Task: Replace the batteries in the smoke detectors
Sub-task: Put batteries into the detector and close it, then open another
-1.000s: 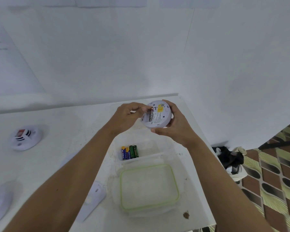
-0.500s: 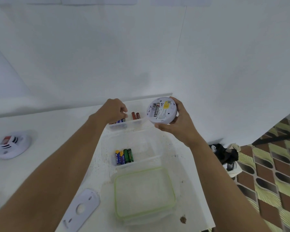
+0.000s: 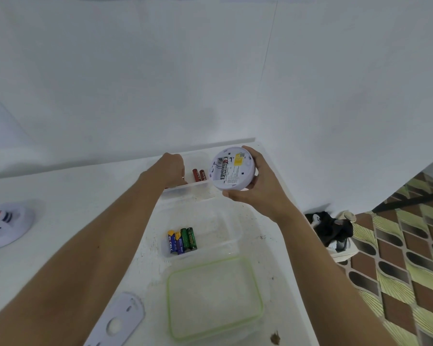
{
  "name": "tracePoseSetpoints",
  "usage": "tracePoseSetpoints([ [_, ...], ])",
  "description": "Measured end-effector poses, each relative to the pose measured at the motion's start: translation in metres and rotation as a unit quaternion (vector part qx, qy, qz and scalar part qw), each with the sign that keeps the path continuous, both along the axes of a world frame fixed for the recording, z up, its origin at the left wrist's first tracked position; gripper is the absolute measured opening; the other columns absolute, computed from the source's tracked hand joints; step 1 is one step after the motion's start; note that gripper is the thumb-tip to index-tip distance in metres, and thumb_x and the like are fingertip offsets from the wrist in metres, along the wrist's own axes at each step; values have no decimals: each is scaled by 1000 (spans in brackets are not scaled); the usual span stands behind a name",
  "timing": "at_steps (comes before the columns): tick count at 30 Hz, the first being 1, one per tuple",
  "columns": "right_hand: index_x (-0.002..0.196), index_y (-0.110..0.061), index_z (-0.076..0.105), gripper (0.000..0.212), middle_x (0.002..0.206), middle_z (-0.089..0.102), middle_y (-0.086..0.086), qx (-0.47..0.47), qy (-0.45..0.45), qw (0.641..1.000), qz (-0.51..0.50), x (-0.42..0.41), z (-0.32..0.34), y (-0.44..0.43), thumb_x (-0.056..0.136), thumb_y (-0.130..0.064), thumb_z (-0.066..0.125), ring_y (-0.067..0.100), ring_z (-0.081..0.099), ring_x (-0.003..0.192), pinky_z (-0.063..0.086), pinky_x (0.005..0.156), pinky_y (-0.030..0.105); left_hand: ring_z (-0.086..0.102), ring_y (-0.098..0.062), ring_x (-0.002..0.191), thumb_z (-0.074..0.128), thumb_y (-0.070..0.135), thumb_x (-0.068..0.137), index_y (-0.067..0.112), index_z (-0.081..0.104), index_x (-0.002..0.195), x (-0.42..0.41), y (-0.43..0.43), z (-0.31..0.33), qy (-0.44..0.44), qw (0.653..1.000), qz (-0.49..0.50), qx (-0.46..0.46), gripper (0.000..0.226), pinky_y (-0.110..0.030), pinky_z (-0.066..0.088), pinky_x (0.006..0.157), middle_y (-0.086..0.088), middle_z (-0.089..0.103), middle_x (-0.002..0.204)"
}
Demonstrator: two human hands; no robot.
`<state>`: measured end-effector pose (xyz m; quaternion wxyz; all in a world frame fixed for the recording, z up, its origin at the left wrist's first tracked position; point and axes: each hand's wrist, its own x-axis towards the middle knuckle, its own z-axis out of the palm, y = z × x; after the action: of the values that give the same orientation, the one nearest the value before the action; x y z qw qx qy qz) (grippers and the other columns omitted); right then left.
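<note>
Head view, left to right. A second ago both hands met at the smoke detector. Since then the left hand [image 3: 171,171] has come away and now dips into the far tub [image 3: 193,189] on the bench [image 3: 73,208], knuckles up, just left of two red batteries [image 3: 198,174]. The right hand [image 3: 260,186] still has its grip closed round the smoke detector [image 3: 233,168], thumb under the near rim and fingers over the far edge. It holds the detector back-side towards the camera, above the tub's right end.

In the near tub [image 3: 225,236] lie four batteries [image 3: 181,239], two blue and two green; the leftmost blue one reads "PI CELL". The black battery [image 3: 224,169] seated in the held detector reads "EVEREADY". Its yellow sticker [image 3: 239,159] and the fine print beside it are too small to read.

At the far left, a second smoke detector [image 3: 6,224] is cut by the frame edge. The white mounting plate [image 3: 118,320] runs off the bottom. The left fingers are hidden behind the hand and the tub wall, so I cannot tell whether that grip is clenched on anything. A lid [image 3: 214,298] with a green seal lies nearest the camera. On the patterned floor [image 3: 410,245] to the right, a dark bundle [image 3: 331,227] is hard to make out.
</note>
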<state>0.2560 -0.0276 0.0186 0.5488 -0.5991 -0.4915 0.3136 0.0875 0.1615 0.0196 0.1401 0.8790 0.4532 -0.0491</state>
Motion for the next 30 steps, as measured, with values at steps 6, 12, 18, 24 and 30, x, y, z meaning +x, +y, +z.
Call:
tracePoseSetpoints([
  [6,146,-16,41,92,140,54,-3,1,9,1000,3,-3,-2,5,70,6,88,7,55,127,55,96,25,62,-14,75,78,16,79,13,63,87,-5,3,4,-185,978,61,-72,17,-22,44,60,-4,69,92],
  [12,147,-16,41,93,141,54,-1,0,9,1000,7,-8,-5,6,70,6,88,8,55,128,55,94,26,65,-11,67,74,21,86,15,66,98,-15,-7,16,-410,897,108,-130,16,-26,52,66,-1,72,81],
  [18,144,-16,41,90,136,54,-6,0,11,1000,13,-15,-8,6,70,8,86,-2,55,122,55,89,20,68,-19,75,75,12,85,4,71,93,-26,-29,27,-530,829,64,-169,12,-34,56,78,-6,72,86],
  [24,143,-14,41,89,134,55,-6,16,13,1000,11,-20,-6,5,70,11,85,-5,57,116,56,81,19,72,-22,83,66,-1,88,4,72,96,-33,-56,36,-553,802,25,-227,11,-35,56,86,-8,75,89],
  [30,143,-15,41,89,133,56,-5,21,28,999,12,-22,-5,0,70,13,84,4,59,119,58,84,25,71,-30,93,76,3,81,7,75,93,-40,-71,31,-531,809,3,-254,12,-49,52,96,-11,75,94],
])
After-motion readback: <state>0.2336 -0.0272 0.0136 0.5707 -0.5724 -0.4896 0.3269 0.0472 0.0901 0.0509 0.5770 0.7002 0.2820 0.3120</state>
